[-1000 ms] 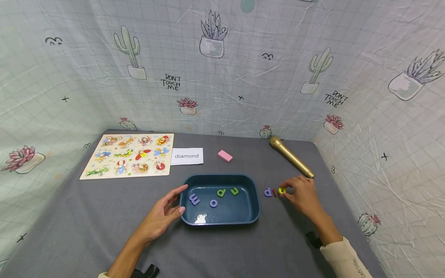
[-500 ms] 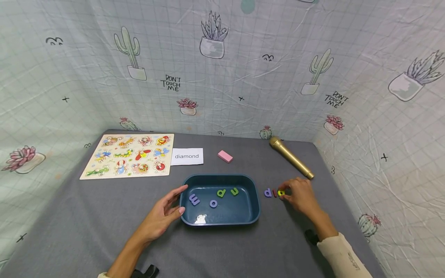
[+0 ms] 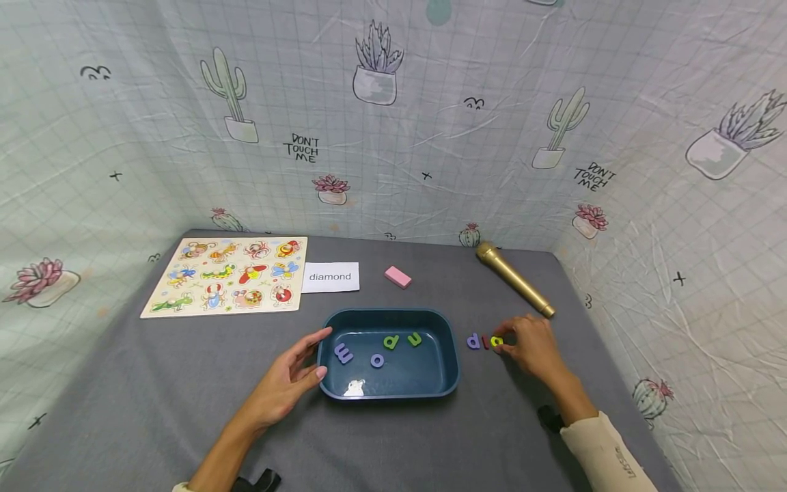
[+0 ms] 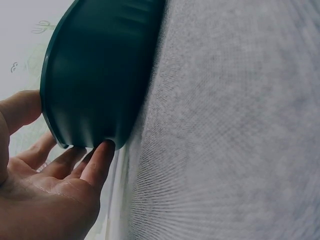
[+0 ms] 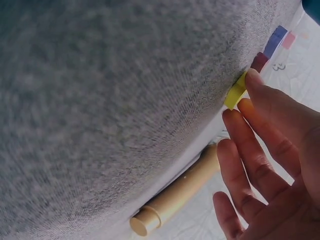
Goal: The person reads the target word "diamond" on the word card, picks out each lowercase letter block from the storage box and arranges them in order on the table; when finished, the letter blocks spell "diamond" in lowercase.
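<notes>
With thumb and forefinger, my right hand (image 3: 533, 347) pinches a yellow plastic letter (image 3: 496, 341), which is partly covered by the fingers. In the right wrist view the yellow letter (image 5: 235, 92) sits low at the cloth, close beside a dark red letter (image 5: 259, 62). Left of these two lies a purple letter d (image 3: 473, 342), in one row with them. My left hand (image 3: 283, 379) touches the left end of a dark blue tray (image 3: 424, 393), thumb and fingers spread along its wall. Inside the tray are purple letters m (image 3: 343, 352) and o (image 3: 377, 361), and two green letters (image 3: 391, 342).
A gold microphone (image 3: 516, 279) lies behind my right hand. At the back are a pink block (image 3: 397, 276), a card reading "diamond" (image 3: 330, 277) and an insect picture board (image 3: 224, 276). Patterned cloth (image 3: 424, 137) hangs behind and beside the grey table (image 3: 154, 396).
My right hand has slid the yellow letter slightly left, closer to the red letter. My left hand and the tray have stayed in place.
</notes>
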A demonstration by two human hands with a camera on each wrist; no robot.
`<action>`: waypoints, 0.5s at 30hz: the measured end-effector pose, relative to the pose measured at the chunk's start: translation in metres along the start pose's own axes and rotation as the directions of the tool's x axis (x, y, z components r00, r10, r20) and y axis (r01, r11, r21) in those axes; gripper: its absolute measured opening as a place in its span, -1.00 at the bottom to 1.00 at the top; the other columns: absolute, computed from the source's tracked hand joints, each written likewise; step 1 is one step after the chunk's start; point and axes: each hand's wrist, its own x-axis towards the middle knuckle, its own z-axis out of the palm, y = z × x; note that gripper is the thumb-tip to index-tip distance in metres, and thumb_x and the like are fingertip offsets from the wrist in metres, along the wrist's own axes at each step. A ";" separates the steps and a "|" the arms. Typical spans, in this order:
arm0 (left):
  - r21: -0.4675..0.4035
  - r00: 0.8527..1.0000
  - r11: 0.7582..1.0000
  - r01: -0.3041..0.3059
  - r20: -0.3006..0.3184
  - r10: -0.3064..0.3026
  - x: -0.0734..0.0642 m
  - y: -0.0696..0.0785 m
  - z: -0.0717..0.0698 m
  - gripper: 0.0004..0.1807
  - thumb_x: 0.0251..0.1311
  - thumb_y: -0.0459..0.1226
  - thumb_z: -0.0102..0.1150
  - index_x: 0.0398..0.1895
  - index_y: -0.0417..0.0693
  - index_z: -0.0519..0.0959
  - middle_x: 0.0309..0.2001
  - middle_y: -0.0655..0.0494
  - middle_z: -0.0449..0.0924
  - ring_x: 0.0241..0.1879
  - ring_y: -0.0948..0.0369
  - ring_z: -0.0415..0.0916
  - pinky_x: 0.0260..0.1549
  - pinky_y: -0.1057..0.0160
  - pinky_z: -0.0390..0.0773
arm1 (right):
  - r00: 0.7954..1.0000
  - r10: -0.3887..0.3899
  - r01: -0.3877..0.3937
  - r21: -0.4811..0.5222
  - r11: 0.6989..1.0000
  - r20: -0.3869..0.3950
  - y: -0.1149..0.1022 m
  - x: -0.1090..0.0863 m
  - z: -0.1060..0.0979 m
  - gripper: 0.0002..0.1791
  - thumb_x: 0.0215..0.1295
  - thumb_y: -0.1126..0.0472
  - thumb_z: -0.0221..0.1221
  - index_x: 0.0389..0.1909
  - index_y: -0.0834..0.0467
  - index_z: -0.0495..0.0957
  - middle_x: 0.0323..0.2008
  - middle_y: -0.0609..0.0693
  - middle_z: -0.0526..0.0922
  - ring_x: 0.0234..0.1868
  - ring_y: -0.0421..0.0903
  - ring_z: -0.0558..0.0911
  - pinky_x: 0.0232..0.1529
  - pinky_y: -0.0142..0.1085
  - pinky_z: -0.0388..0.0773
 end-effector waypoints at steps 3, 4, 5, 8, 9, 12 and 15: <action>0.001 1.000 1.000 0.012 0.000 -0.012 0.000 0.002 0.000 -0.28 0.51 -0.38 0.21 0.65 -0.11 0.20 0.67 -0.12 0.13 0.63 -0.21 0.13 0.47 0.05 0.48 | 1.000 0.000 0.000 0.012 1.000 0.009 0.001 0.000 0.000 -0.77 -0.01 0.22 0.64 -0.30 0.06 0.84 -0.28 0.00 0.86 -0.18 0.12 0.70 -0.04 0.15 0.53; -0.001 1.000 1.000 0.014 0.000 -0.014 0.000 0.002 0.000 -0.28 0.51 -0.37 0.21 0.66 -0.11 0.20 0.67 -0.12 0.13 0.63 -0.20 0.13 0.47 0.02 0.47 | 1.000 -0.002 0.001 0.016 1.000 0.011 0.001 0.000 0.000 -0.77 0.00 0.22 0.64 -0.30 0.07 0.84 -0.28 0.00 0.86 -0.17 0.12 0.70 -0.04 0.16 0.53; -0.005 1.000 1.000 0.020 0.000 -0.020 0.000 0.002 0.000 -0.28 0.51 -0.37 0.21 0.66 -0.09 0.20 0.68 -0.10 0.13 0.63 -0.19 0.13 0.47 0.02 0.46 | 1.000 -0.004 0.004 0.017 1.000 0.011 0.001 0.000 0.000 -0.78 0.00 0.23 0.64 -0.30 0.07 0.84 -0.28 0.00 0.86 -0.18 0.13 0.70 -0.04 0.16 0.54; -0.009 1.000 1.000 0.022 0.000 -0.022 -0.001 0.003 0.000 -0.27 0.51 -0.37 0.21 0.66 -0.11 0.19 0.68 -0.11 0.13 0.63 -0.19 0.13 0.47 0.04 0.47 | 1.000 -0.009 0.009 0.021 1.000 0.008 0.001 0.000 0.000 -0.79 0.01 0.25 0.63 -0.30 0.08 0.84 -0.27 0.02 0.86 -0.18 0.13 0.70 -0.04 0.16 0.54; -0.011 1.000 1.000 0.021 0.000 -0.021 -0.001 0.003 0.000 -0.27 0.51 -0.37 0.21 0.66 -0.11 0.19 0.68 -0.12 0.13 0.63 -0.18 0.13 0.47 0.05 0.48 | 1.000 -0.011 0.010 0.021 1.000 0.006 0.002 0.000 0.000 -0.79 0.02 0.26 0.62 -0.30 0.08 0.84 -0.26 0.03 0.86 -0.19 0.13 0.70 -0.05 0.15 0.55; -0.013 1.000 1.000 0.017 0.000 -0.017 -0.001 0.003 0.000 -0.27 0.50 -0.38 0.21 0.66 -0.12 0.19 0.67 -0.14 0.13 0.63 -0.18 0.13 0.46 0.04 0.48 | 1.000 -0.005 0.005 0.024 1.000 0.008 0.002 0.000 -0.001 -0.79 0.02 0.27 0.62 -0.29 0.08 0.84 -0.25 0.04 0.86 -0.18 0.13 0.70 -0.04 0.16 0.54; -0.013 1.000 1.000 0.014 0.001 -0.014 0.000 0.003 0.000 -0.27 0.51 -0.38 0.21 0.66 -0.13 0.19 0.67 -0.15 0.12 0.63 -0.19 0.13 0.47 0.02 0.47 | 1.000 0.002 -0.002 0.027 1.000 0.012 0.002 0.000 -0.001 -0.78 0.03 0.27 0.62 -0.29 0.08 0.84 -0.25 0.04 0.86 -0.17 0.13 0.69 -0.03 0.18 0.53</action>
